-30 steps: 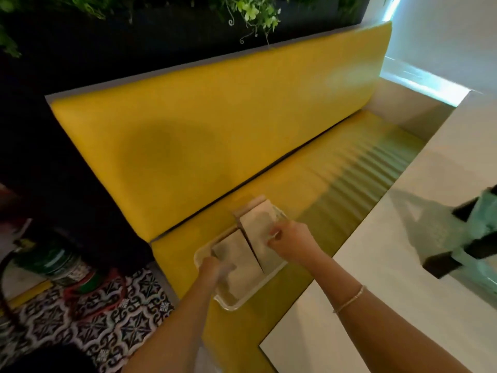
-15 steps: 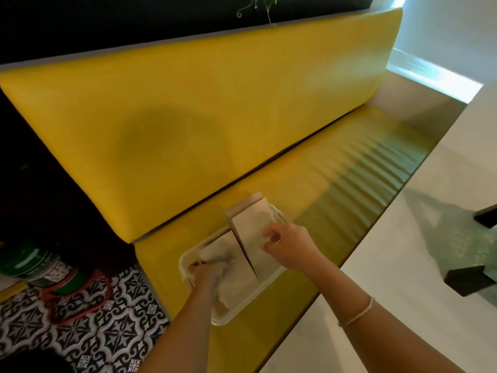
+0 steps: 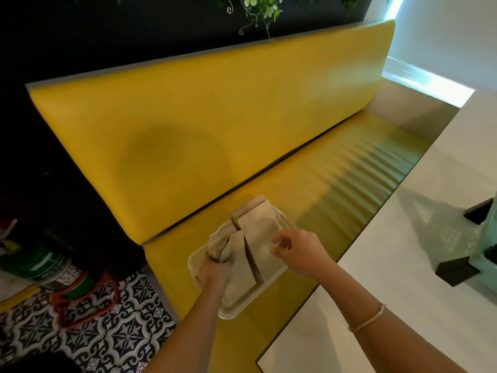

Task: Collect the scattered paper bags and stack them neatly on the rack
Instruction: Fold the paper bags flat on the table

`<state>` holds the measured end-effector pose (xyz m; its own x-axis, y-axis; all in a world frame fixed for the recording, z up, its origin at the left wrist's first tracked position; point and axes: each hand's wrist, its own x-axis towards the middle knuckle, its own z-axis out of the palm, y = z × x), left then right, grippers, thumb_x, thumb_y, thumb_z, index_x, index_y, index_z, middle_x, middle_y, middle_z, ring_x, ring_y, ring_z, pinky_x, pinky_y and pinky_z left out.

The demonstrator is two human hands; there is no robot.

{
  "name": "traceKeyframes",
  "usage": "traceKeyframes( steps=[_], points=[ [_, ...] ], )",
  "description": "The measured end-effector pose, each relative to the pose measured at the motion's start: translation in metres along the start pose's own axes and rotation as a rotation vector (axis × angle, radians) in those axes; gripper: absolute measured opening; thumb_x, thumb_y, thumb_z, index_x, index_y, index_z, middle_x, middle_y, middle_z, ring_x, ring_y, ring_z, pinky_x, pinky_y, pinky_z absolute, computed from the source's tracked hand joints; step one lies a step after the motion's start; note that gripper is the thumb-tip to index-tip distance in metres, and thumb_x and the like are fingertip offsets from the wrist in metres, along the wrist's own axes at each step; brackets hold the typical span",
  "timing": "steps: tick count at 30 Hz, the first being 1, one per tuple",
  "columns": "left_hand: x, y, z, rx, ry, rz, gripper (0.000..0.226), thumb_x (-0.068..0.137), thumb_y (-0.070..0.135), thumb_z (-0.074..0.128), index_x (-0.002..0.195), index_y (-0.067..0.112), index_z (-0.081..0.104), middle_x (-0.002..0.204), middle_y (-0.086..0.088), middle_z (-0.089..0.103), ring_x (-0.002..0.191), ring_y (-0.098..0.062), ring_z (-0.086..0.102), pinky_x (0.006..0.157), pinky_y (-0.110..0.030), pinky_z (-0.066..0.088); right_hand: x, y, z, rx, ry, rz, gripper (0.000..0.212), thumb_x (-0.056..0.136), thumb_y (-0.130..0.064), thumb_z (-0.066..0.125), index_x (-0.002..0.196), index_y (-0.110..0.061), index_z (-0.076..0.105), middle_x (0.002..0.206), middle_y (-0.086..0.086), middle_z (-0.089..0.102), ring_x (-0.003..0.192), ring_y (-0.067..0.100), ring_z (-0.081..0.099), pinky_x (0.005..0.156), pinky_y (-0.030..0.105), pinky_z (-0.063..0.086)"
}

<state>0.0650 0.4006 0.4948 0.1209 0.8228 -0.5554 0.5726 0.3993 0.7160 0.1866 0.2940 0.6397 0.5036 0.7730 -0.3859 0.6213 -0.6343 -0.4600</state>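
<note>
Several paper bags (image 3: 252,246) are lying in a white tray (image 3: 195,261) at six o'clock on the yellow bench (image 3: 309,184); left hand (image 3: 215,273) is gripping one bundle, right hand (image 3: 298,251) is pinching another bag's edge at its three o'clock

The bench (image 3: 215,125) is bright mustard yellow, back and seat alike, its ribbed seat shading to olive green toward 2 o'clock. The paper bags (image 3: 258,238) are pale kraft brown, lying in a translucent whitish tray (image 3: 228,313). At 8 o'clock the floor tiles (image 3: 88,340) carry a black-and-white star-and-scroll pattern — beside a green can (image 3: 35,265). The table (image 3: 403,278) at 4 o'clock is off-white.
</note>
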Motion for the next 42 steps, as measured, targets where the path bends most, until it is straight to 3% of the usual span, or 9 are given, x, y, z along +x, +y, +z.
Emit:
traceKeyframes(
  steps=[4,8,12,15,19,21,30,36,42],
  points=[
    [-0.035,0.026,-0.026,-0.038,0.059,0.157,0.054,0.082,0.026,0.071,0.129,0.009,0.049,0.123,-0.012,0.061,0.111,-0.031,0.057,0.077,-0.030,0.043,-0.020,-0.009,-0.010,0.009,0.035,-0.004,0.026,0.092,-0.024,0.055,0.117,-0.020,0.061,0.106,-0.002,0.061,0.093,0.011,0.055,0.078,0.017,0.042],
    [-0.072,0.069,-0.057,-0.130,0.110,0.282,0.058,0.082,0.031,0.070,0.132,0.013,0.047,0.126,-0.009,0.059,0.113,-0.030,0.057,0.087,-0.036,0.047,-0.044,-0.019,-0.026,0.111,0.128,0.027,0.037,0.090,-0.028,0.060,0.125,-0.019,0.054,0.114,0.002,0.061,0.095,0.013,0.054,0.074,0.019,0.040],
    [-0.118,0.122,-0.082,-0.320,0.049,0.347,0.056,0.082,0.032,0.071,0.129,0.012,0.049,0.126,-0.007,0.058,0.114,-0.026,0.055,0.090,-0.036,0.047,-0.078,-0.019,-0.040,0.620,0.159,0.168,0.085,0.076,-0.039,0.074,0.144,-0.020,0.028,0.131,0.009,0.050,0.103,0.020,0.053,0.081,0.028,0.046],
    [-0.167,0.158,-0.082,-0.588,-0.188,0.299,0.052,0.082,0.031,0.071,0.127,0.015,0.049,0.120,-0.005,0.060,0.101,-0.021,0.058,0.085,-0.036,0.051,-0.109,-0.011,-0.052,1.086,0.099,0.208,0.102,0.061,-0.047,0.082,0.142,-0.013,0.030,0.112,0.010,0.056,0.085,0.019,0.055,0.068,0.028,0.048],
    [-0.229,0.178,-0.047,-0.647,-0.447,0.184,0.043,0.084,0.034,0.069,0.121,0.016,0.055,0.111,-0.005,0.064,0.094,-0.023,0.063,0.080,-0.039,0.056,-0.155,0.015,-0.072,1.498,0.159,0.123,0.051,0.069,-0.038,0.069,0.112,-0.015,0.055,0.109,0.013,0.059,0.104,0.032,0.057,0.095,0.045,0.048],
    [-0.258,0.172,-0.018,-0.667,-0.605,0.112,0.043,0.084,0.034,0.069,0.122,0.017,0.057,0.112,-0.007,0.066,0.094,-0.024,0.065,0.068,-0.035,0.056,-0.181,0.033,-0.081,1.615,0.244,0.103,0.044,0.073,-0.030,0.065,0.113,-0.016,0.055,0.112,0.015,0.062,0.107,0.034,0.058,0.091,0.046,0.049],
    [-0.326,0.103,0.088,-0.426,-0.811,-0.045,0.043,0.076,0.010,0.075,0.115,0.003,0.058,0.106,-0.013,0.066,0.092,-0.026,0.062,0.060,-0.032,0.051,-0.298,0.162,-0.070,1.541,0.608,0.557,0.035,0.083,-0.018,0.063,0.113,-0.003,0.053,0.096,0.017,0.064,0.084,0.028,0.060,0.066,0.035,0.051],
    [-0.336,0.075,0.128,0.097,-0.998,0.194,0.060,0.077,0.007,0.075,0.129,0.007,0.046,0.111,-0.013,0.062,0.088,-0.022,0.062,0.073,-0.034,0.052,-0.336,0.221,-0.044,1.344,0.653,0.749,0.049,0.082,-0.026,0.066,0.121,-0.003,0.048,0.107,0.019,0.059,0.087,0.028,0.058,0.068,0.034,0.052],
    [-0.353,0.069,0.156,0.580,-0.734,0.650,0.059,0.074,0.033,0.076,0.123,0.015,0.051,0.115,-0.004,0.062,0.095,-0.020,0.059,0.072,-0.024,0.046,-0.320,0.242,-0.036,1.071,0.786,0.775,0.070,0.082,-0.038,0.067,0.140,-0.013,0.037,0.124,0.009,0.056,0.104,0.029,0.060,0.084,0.042,0.055]
  ],
)
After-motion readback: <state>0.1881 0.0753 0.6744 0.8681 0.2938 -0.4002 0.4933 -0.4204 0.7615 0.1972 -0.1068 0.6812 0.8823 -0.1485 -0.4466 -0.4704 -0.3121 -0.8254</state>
